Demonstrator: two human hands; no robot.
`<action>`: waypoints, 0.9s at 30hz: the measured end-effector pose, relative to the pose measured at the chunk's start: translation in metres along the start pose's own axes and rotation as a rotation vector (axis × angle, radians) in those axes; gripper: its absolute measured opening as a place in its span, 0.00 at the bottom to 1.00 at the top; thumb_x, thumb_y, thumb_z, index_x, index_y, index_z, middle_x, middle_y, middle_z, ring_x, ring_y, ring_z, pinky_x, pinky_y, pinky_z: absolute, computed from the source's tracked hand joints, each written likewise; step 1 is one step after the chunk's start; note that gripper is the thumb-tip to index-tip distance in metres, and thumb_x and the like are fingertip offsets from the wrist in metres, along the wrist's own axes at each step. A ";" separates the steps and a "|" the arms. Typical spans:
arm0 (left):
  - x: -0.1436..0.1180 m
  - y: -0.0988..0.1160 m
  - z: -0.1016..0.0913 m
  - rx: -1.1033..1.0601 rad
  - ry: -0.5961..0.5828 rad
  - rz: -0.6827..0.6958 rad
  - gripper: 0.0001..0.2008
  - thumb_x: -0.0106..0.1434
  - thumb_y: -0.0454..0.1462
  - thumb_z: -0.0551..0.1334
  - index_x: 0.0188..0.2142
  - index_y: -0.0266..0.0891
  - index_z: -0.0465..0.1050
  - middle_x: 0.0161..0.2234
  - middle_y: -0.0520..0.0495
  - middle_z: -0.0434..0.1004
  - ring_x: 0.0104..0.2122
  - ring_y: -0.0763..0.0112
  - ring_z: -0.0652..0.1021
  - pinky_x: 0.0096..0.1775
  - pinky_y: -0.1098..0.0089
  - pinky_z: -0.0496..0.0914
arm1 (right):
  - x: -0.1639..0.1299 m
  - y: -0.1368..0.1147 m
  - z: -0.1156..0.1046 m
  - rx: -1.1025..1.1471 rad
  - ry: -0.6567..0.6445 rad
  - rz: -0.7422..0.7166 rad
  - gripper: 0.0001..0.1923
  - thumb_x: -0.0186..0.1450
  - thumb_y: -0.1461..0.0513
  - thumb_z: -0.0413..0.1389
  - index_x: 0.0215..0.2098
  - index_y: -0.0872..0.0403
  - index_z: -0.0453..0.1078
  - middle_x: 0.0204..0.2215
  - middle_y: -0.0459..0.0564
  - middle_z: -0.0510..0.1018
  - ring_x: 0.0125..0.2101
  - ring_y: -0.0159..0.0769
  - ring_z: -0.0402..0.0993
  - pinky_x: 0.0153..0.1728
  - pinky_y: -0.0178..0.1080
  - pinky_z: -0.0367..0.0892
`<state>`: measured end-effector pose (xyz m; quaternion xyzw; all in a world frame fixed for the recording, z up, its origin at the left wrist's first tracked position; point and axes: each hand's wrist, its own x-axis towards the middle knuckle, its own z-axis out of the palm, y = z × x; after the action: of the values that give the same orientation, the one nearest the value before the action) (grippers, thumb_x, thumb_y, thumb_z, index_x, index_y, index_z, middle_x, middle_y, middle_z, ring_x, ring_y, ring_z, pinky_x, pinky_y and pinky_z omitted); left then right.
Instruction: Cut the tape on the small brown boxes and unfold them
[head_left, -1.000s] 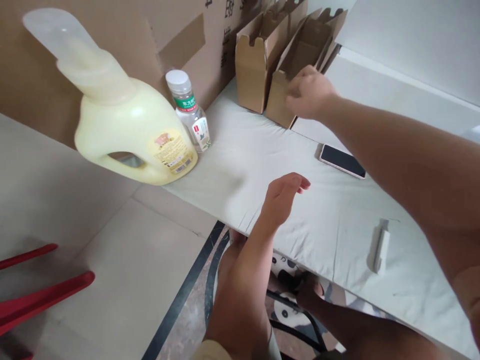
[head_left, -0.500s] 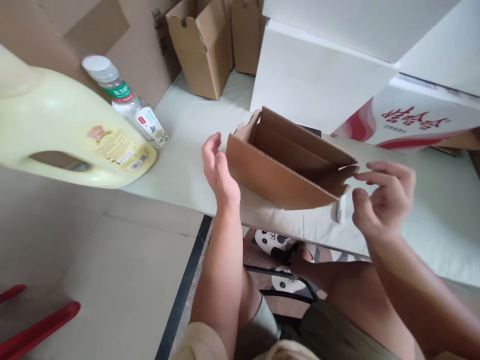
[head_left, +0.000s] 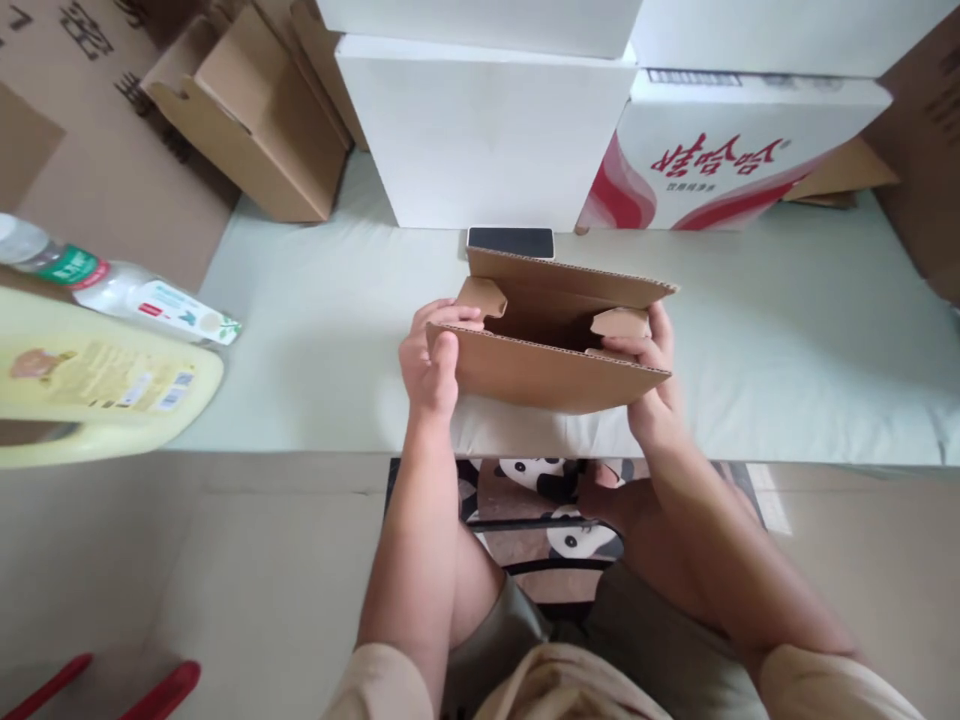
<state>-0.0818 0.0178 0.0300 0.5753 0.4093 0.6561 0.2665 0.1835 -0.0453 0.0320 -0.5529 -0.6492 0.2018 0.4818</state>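
An open-topped brown cardboard box (head_left: pixel 551 375) stands in front of me near the front edge of the cloth-covered table (head_left: pixel 322 350). Its two small side flaps are folded inward over the opening. My left hand (head_left: pixel 435 355) grips the left end, thumb on the near wall and fingers at the left flap. At the right end, my right hand (head_left: pixel 652 375) has its fingers curled around the edge by the right flap. Behind the box lies a dark, flat phone-like object (head_left: pixel 510 243), partly covered by the far wall.
White cartons (head_left: pixel 487 140) are stacked at the back, one with red lettering (head_left: pixel 720 165). Open cardboard boxes (head_left: pixel 262 120) stand back left. A yellow jug (head_left: pixel 112 375) and a clear bottle (head_left: pixel 112 285) are on the left. Below is a panda-patterned mat (head_left: pixel 517 495).
Both hands have closed onto the box ends, where before they were spread beside it. The side flaps now bend inward. My view has turned to the right.
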 end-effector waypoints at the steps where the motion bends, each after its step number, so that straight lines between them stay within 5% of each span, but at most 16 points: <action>1: 0.001 -0.002 0.003 0.012 0.013 0.000 0.29 0.70 0.61 0.54 0.32 0.47 0.85 0.36 0.45 0.87 0.54 0.56 0.81 0.62 0.52 0.72 | 0.000 0.002 0.001 -0.007 -0.003 0.010 0.21 0.72 0.42 0.48 0.47 0.43 0.76 0.77 0.45 0.51 0.76 0.56 0.50 0.73 0.64 0.52; 6: 0.007 -0.007 0.012 -0.005 0.042 -0.089 0.23 0.68 0.58 0.60 0.36 0.44 0.84 0.39 0.45 0.86 0.45 0.60 0.83 0.52 0.58 0.76 | -0.001 0.014 0.004 -0.008 0.021 0.019 0.32 0.72 0.39 0.38 0.55 0.42 0.76 0.76 0.47 0.51 0.71 0.56 0.60 0.69 0.63 0.59; 9: 0.009 -0.006 0.015 -0.006 0.035 -0.135 0.23 0.66 0.58 0.62 0.36 0.43 0.83 0.41 0.44 0.85 0.41 0.62 0.83 0.45 0.62 0.77 | -0.003 0.017 0.003 0.056 0.045 -0.097 0.39 0.69 0.34 0.35 0.58 0.42 0.75 0.75 0.49 0.50 0.67 0.60 0.65 0.65 0.64 0.64; 13: 0.010 -0.004 0.018 -0.013 0.011 -0.098 0.20 0.66 0.56 0.64 0.35 0.43 0.82 0.43 0.45 0.85 0.44 0.62 0.82 0.47 0.63 0.76 | -0.008 0.009 0.000 0.033 0.039 -0.152 0.25 0.70 0.41 0.49 0.56 0.42 0.72 0.76 0.51 0.47 0.69 0.62 0.63 0.66 0.65 0.63; 15: 0.010 -0.006 0.018 -0.010 -0.005 -0.066 0.19 0.66 0.55 0.65 0.38 0.44 0.82 0.45 0.45 0.85 0.49 0.60 0.82 0.52 0.61 0.76 | -0.010 0.004 0.001 0.016 0.057 -0.083 0.24 0.72 0.43 0.49 0.61 0.41 0.66 0.76 0.52 0.48 0.73 0.61 0.57 0.69 0.66 0.59; 20: 0.007 -0.014 0.014 0.008 -0.039 -0.092 0.28 0.63 0.59 0.66 0.55 0.46 0.76 0.55 0.43 0.81 0.57 0.54 0.80 0.60 0.55 0.73 | -0.010 0.004 0.006 0.005 0.076 -0.004 0.45 0.70 0.37 0.45 0.77 0.37 0.31 0.78 0.54 0.45 0.78 0.56 0.42 0.72 0.64 0.56; 23: 0.005 -0.018 0.009 0.020 -0.081 -0.101 0.31 0.63 0.61 0.65 0.58 0.48 0.73 0.59 0.41 0.77 0.60 0.50 0.78 0.63 0.52 0.71 | -0.011 0.007 0.004 -0.041 0.037 0.022 0.50 0.68 0.34 0.45 0.78 0.36 0.24 0.79 0.52 0.40 0.79 0.57 0.39 0.73 0.64 0.54; 27: 0.005 -0.019 0.005 0.033 -0.115 -0.115 0.34 0.63 0.62 0.64 0.62 0.51 0.70 0.63 0.41 0.74 0.62 0.49 0.76 0.64 0.49 0.70 | -0.012 0.009 0.000 -0.002 -0.002 0.017 0.51 0.68 0.34 0.47 0.77 0.32 0.21 0.79 0.49 0.40 0.77 0.57 0.48 0.71 0.62 0.59</action>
<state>-0.0806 0.0325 0.0167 0.5919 0.4364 0.5988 0.3172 0.1873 -0.0541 0.0203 -0.5585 -0.6453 0.2058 0.4789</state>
